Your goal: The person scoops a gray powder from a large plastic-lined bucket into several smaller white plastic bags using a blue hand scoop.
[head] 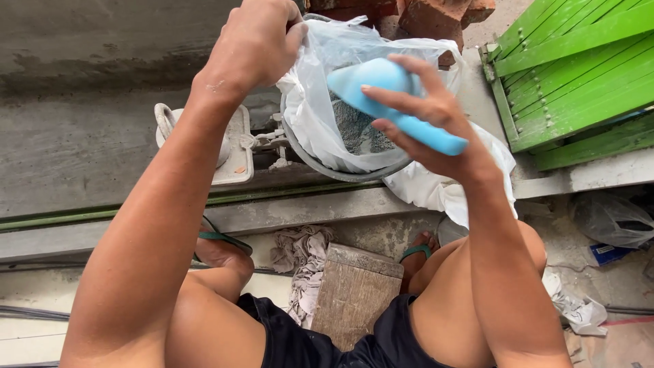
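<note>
Over the metal basin (320,163), the left hand (255,44) at 11 o'clock grips the plastic bag (320,88) mouth open while the right hand (436,116) clasps a blue scoop (395,102) dipping into grey powder (354,126).

Two hands (255,44), one blue scoop (392,102), one plastic bag (320,102), one pan (327,167).

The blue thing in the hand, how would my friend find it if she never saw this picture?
Find the green slatted wooden panel at the top right, then look left to the clear plastic bag of grey powder that the left hand holds open. Over its mouth the right hand holds a light blue scoop, the only smooth, sky-blue thing among grey and white ones.
</note>
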